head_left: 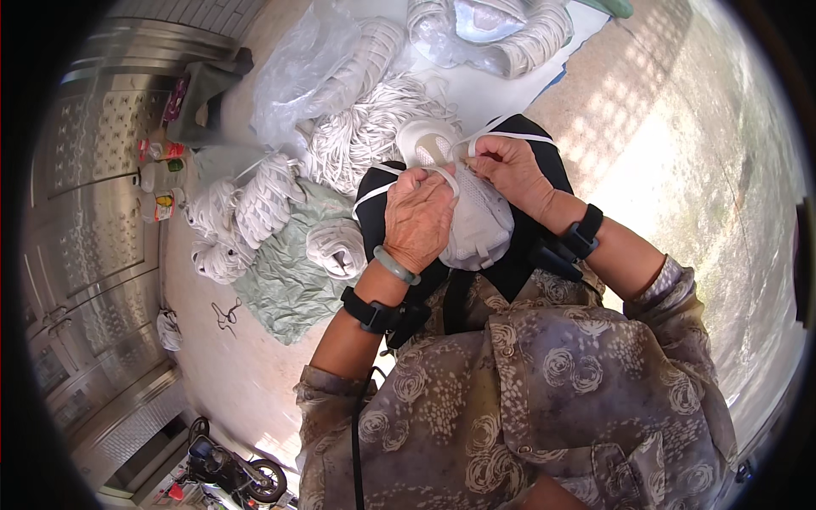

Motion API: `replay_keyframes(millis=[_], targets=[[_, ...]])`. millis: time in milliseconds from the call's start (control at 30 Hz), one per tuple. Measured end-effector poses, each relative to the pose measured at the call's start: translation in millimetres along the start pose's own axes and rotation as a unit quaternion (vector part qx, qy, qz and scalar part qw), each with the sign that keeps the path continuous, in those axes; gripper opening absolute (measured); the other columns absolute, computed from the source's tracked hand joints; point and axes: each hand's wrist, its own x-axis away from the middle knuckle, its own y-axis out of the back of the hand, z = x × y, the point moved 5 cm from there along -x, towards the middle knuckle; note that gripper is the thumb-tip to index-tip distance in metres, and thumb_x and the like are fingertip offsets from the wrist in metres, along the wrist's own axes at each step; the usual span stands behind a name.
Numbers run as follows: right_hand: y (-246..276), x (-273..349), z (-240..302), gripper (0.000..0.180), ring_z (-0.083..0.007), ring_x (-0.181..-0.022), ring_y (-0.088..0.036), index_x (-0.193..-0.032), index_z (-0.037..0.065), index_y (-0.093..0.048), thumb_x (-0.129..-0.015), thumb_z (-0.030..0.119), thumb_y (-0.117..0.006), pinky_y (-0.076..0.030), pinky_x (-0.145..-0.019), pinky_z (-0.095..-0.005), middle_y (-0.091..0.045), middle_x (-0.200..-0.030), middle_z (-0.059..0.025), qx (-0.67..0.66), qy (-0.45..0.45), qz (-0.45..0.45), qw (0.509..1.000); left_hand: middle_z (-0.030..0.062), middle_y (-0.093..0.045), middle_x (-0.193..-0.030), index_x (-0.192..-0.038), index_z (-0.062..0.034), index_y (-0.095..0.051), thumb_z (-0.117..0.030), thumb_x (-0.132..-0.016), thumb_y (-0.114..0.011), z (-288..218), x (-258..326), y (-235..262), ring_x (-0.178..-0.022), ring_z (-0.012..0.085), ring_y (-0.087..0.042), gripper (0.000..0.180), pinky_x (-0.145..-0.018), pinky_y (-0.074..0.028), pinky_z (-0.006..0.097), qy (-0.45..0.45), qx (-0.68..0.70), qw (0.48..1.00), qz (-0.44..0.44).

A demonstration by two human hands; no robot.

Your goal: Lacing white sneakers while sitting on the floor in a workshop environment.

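Observation:
A white mesh shoe upper (480,228) rests across a black cloth (544,155) on my lap, its rounded opening facing away from me. My left hand (418,219) lies against the upper's left side, fingers closed on a white shoelace (371,194) whose loose length trails left over the cloth. My right hand (516,177) pinches a lace above the upper's right edge, and a strand of it runs right across the cloth. The exact eyelets between my fingertips are hidden. Just beyond the upper is a large heap of white laces (374,127).
Bundled white shoe uppers (268,201) and one curled upper (334,248) lie left on a green sheet (293,285). Scissors (226,316) are on the floor. Clear plastic bags (297,72) and stacked uppers (537,42) stand at the back. Bottles (161,176) line the metal door; a motorcycle (242,472) is lower left.

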Motion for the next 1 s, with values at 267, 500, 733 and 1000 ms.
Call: replay_keyframes(millis=[267, 500, 733, 1000], targets=[[-18.3, 1.0, 29.4, 0.005, -0.0259, -0.062, -0.053, -0.077, 0.002, -0.056, -0.073, 0.000, -0.059, -0.043, -0.058, -0.0302, -0.054, -0.069, -0.0105, 0.281, 0.173, -0.025, 0.944, 0.0115, -0.062, -0.096, -0.087, 0.0001, -0.061, -0.004, -0.075, -0.061, 7.5, 10.9, 9.0, -0.080, 0.0251, -0.056, 0.012, -0.074, -0.044, 0.033, 0.007, 0.030, 0.993, -0.115], [-0.2, 13.9, 30.2, 0.009, -0.0307, -0.074, -0.059, -0.077, 0.006, -0.060, -0.074, 0.014, -0.059, -0.047, -0.064, -0.0373, -0.060, -0.075, -0.0099, 0.254, 0.125, -0.033, 0.958, 0.0035, -0.061, -0.068, -0.080, -0.0020, -0.062, -0.014, -0.086, -0.060, 41.9, 47.8, -5.4, -0.048, 0.0073, -0.050, 0.013, -0.046, -0.041, 0.020, 0.373, 0.506, 0.745, -0.220], [-15.0, 22.4, 70.0, 0.013, -0.0244, -0.071, -0.055, -0.081, 0.010, -0.061, -0.070, 0.017, -0.063, -0.041, -0.067, -0.0352, -0.055, -0.074, -0.0051, 0.333, 0.285, 0.051, 0.897, 0.0044, -0.063, -0.072, -0.081, -0.0028, -0.062, -0.014, -0.085, -0.060, 48.8, 44.8, -23.1, -0.053, 0.0083, -0.056, 0.012, -0.048, -0.043, 0.020, 0.385, 0.548, 0.717, -0.190], [-23.1, 25.2, 64.7, 0.030, -0.0238, -0.087, -0.052, -0.096, 0.010, -0.060, -0.067, 0.017, -0.066, -0.036, -0.076, -0.0361, -0.053, -0.090, -0.0056, 0.350, 0.297, 0.091, 0.884, 0.0019, -0.060, -0.067, -0.076, -0.0027, -0.060, -0.010, -0.083, -0.061, 56.9, 35.3, -29.6, -0.051, 0.0072, -0.053, 0.010, -0.045, -0.040, 0.021, 0.364, 0.403, 0.815, -0.202]])
